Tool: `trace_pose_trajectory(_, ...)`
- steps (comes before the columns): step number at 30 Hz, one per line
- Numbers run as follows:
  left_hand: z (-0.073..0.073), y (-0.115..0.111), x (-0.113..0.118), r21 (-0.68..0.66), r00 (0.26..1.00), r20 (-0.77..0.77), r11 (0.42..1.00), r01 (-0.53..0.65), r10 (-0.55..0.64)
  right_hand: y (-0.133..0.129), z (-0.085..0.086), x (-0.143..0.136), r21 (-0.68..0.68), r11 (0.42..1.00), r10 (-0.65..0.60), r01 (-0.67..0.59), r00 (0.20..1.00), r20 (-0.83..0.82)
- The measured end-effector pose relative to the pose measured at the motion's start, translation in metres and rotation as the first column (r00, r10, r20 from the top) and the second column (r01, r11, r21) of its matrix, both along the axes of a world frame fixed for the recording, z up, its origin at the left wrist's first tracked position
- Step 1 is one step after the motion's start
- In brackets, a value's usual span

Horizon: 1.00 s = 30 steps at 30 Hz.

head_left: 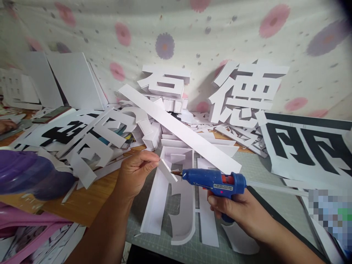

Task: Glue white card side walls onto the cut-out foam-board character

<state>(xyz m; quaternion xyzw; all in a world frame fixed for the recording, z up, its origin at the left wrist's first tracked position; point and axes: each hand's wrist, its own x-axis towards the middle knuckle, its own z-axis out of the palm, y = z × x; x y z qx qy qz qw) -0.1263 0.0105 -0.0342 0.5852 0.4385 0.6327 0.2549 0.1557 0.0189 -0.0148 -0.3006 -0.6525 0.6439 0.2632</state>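
Note:
Pinched between the fingers of my left hand (139,170) is a small white strip (168,171), tilted down to the right. My right hand (233,207) is wrapped round the handle of a blue glue gun (213,180). Its nozzle points left and meets or nearly meets the strip's lower part. Beneath both hands a white foam-board character (183,227) with raised side walls lies on a green cutting mat (154,244). A curved white piece (242,240) rests on the mat below my right hand.
A long white strip (181,126) slants behind the glue gun. White characters (247,91) lean at the flowered curtain (165,22). Left are cut pieces (107,135), a purple object (30,174) and a pink container (35,223). Right lies a printed sheet (297,165). Another person's hand (7,125) shows far left.

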Motion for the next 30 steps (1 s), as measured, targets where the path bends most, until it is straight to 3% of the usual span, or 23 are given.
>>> trace_pose_trajectory(8, -0.001, 0.0, -0.003, -0.019, 0.995, 0.018, 0.995, -0.102, 0.102, -0.001, 0.001, 0.001, -0.009, 1.0, 0.013, -0.013, 1.0, -0.001)
trace_pose_trajectory(23, 0.005, 0.005, 0.002, -0.038, 0.963, 0.25, 0.995, -0.097, 0.103, 0.0, 0.0, 0.003, 0.023, 0.999, 0.024, -0.024, 1.0, -0.003)
trace_pose_trajectory(30, 0.012, 0.005, 0.011, -0.103, 0.916, 0.393, 0.994, -0.045, 0.082, -0.004, -0.009, 0.004, 0.117, 0.984, -0.138, 0.136, 0.99, 0.012)
